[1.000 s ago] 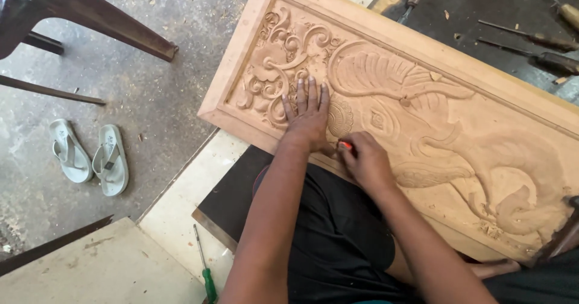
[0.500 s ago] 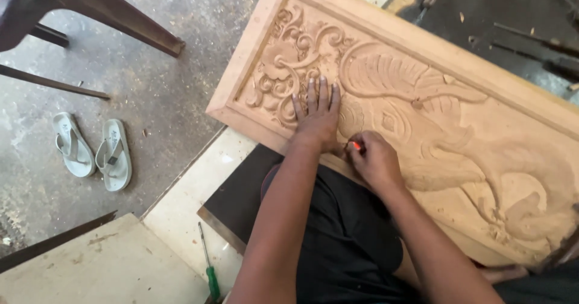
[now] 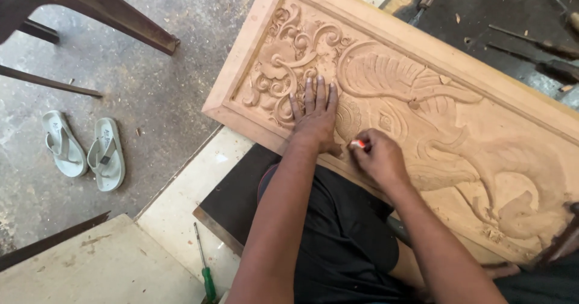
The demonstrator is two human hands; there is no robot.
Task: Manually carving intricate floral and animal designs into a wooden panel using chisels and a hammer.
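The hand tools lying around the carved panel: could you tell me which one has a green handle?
The screwdriver on the pale board by the person's left arm. Its handle is bright green; the chisels beyond the carved panel look dark.

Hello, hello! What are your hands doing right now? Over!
Left hand flat on carved wooden panel, fingers spread. Right hand closed on small red-tipped tool at panel's lower edge. Nothing between the hands.

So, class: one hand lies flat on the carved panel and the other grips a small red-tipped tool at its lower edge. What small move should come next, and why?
Probably a short, light stroke of the small red-tipped tool along the relief beside it. The right hand grips it at the carved wooden panel, by its lower border, while the left hand lies flat on the scrollwork, fingers spread, apparently steadying the panel.
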